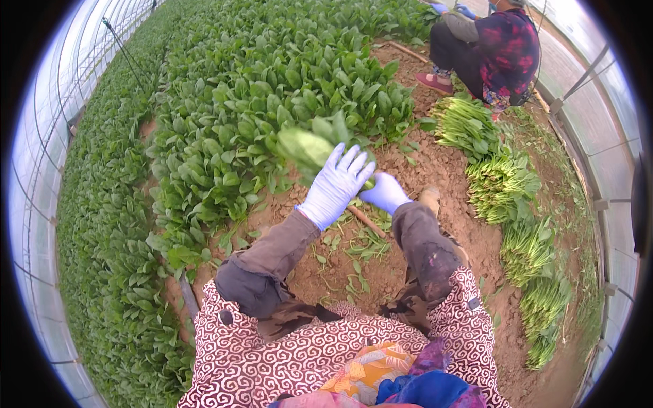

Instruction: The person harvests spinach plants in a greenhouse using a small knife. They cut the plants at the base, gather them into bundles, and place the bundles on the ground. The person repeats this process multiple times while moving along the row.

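My right hand [386, 193], in a thin pale-violet glove, is closed around the stems of a bunch of leafy greens [306, 148] that look like spinach. The leaves point up and left and are blurred. Over the near side of that bunch lies my left hand [336, 186], gloved the same way, palm down with its fingers stretched and slightly apart; its palm is hidden. Just below both hands, a wooden handle [367, 222] rests on the soil, its upper end covered by my left hand. Loose leaves and stems [359, 250] are scattered beneath.
Dense rows of growing greens [229, 112] fill the left and far side. Bunches of cut greens [502, 183] lie in a line along the right. Beyond them runs the greenhouse's plastic wall [620, 224]. A gloved co-worker [484, 51] squats at upper right beside a wooden stick [408, 52].
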The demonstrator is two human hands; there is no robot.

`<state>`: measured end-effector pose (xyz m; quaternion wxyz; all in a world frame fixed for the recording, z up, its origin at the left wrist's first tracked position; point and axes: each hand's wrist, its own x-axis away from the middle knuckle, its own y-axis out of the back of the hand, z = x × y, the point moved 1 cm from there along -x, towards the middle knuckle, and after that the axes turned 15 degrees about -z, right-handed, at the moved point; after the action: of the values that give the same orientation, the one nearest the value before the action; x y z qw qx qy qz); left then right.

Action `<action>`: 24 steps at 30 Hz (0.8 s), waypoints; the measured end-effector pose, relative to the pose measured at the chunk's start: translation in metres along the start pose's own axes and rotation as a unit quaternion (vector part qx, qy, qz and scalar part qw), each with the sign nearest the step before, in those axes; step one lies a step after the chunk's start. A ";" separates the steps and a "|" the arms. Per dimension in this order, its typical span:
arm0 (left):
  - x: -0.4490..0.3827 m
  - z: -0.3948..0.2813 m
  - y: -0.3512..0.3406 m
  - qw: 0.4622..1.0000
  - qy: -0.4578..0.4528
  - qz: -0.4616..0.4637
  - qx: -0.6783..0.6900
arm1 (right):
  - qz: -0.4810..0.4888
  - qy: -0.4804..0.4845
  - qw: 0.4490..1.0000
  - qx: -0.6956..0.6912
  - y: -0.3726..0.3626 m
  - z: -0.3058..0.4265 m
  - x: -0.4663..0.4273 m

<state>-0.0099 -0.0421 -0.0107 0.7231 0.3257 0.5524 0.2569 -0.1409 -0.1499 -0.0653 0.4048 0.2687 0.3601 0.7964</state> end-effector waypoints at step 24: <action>0.032 -0.001 -0.006 0.967 -0.104 0.187 0.135 | 0.258 0.099 0.956 0.099 -0.011 0.022 0.033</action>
<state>-0.0027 -0.0220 -0.0358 0.6649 0.5426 0.4329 0.2759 -0.1378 -0.1098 -0.0568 0.1199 0.3111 0.3939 0.8565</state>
